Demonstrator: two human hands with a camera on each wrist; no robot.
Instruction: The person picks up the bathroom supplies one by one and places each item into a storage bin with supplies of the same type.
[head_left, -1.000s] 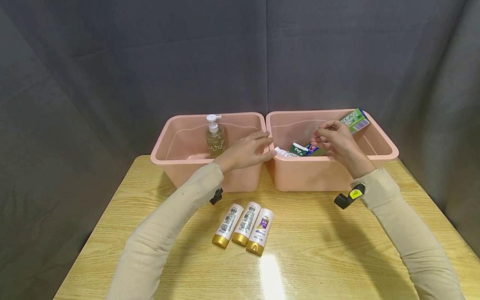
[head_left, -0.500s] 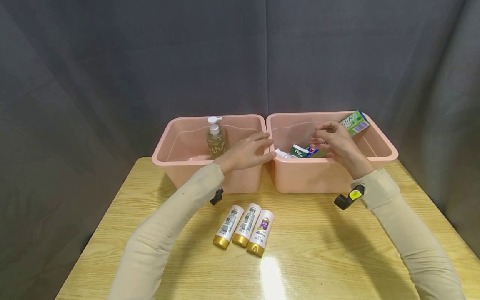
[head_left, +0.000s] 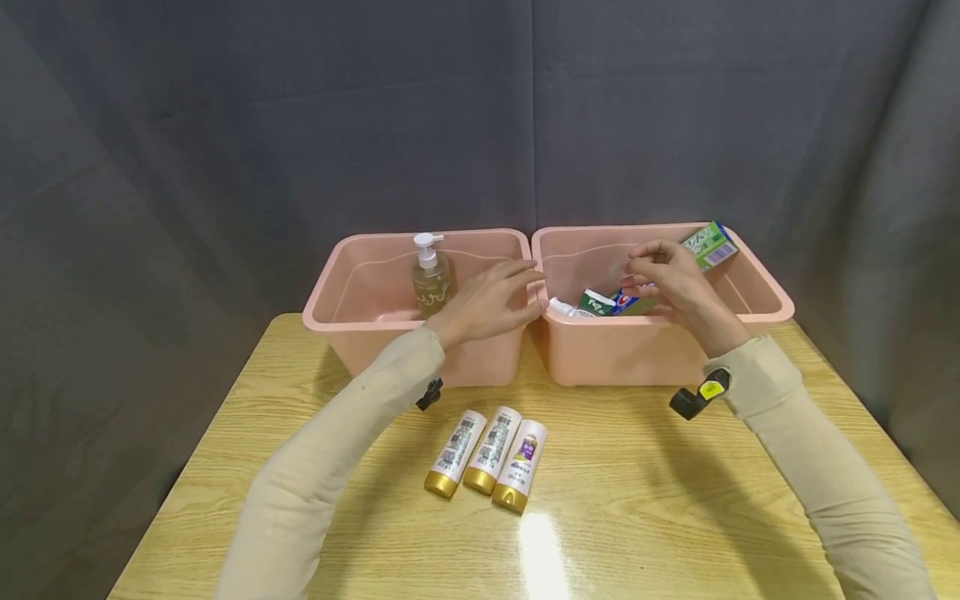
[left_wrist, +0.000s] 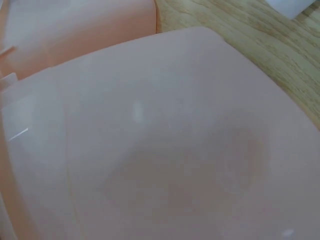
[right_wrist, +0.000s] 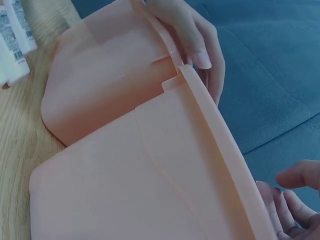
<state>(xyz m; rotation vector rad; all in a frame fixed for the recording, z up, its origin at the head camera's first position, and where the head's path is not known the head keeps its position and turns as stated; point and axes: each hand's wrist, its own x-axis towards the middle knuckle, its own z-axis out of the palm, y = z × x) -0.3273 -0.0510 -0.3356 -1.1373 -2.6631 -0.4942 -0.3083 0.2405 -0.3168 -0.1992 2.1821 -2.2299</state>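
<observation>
In the head view my left hand (head_left: 491, 304) lies over the right end of the left pink bin (head_left: 330, 323), its relaxed fingers reaching the spot where the two bins' rims meet. A pump bottle (head_left: 432, 279) with a white top stands inside that bin. Above the front of the right pink bin (head_left: 622, 350) hovers my right hand (head_left: 678, 287), fingers loosely bent. The right wrist view shows its thumb and fingers (right_wrist: 295, 205) apart, with nothing between them. Below that hand lie a green-and-white tube (head_left: 596, 302), a blue box (head_left: 624, 300) and a white-capped item (head_left: 561, 307).
Three white tubes with gold caps (head_left: 491, 450) lie side by side on the wooden table (head_left: 637, 500), in front of the bins. A green box (head_left: 708, 246) leans in the right bin's back right corner. A dark grey curtain (head_left: 450, 108) hangs behind.
Both hands hold nearly the same places as before. The view has shifted very slightly, and no object has been moved.
</observation>
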